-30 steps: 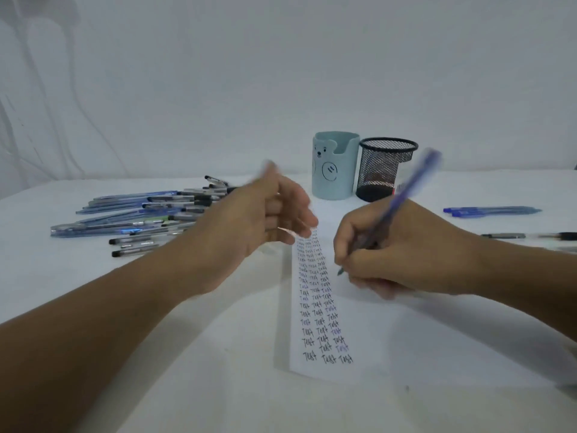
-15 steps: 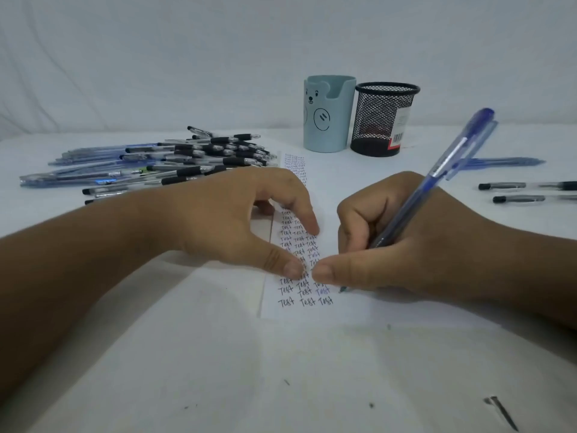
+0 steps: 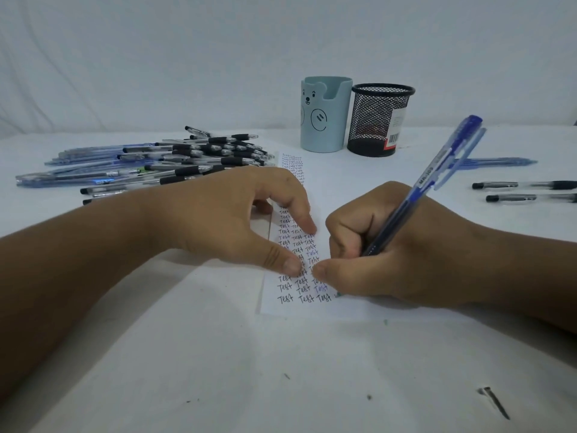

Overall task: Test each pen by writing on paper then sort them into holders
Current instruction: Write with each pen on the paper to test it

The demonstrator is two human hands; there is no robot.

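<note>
Right hand (image 3: 406,245) grips blue pen (image 3: 415,195), writing; left hand (image 3: 237,220), airborne a second ago, now pins paper (image 3: 321,307) with straight fingers.

Dim, bluish light; soft shadows; sharp focus; wide-angle bowing.
</note>
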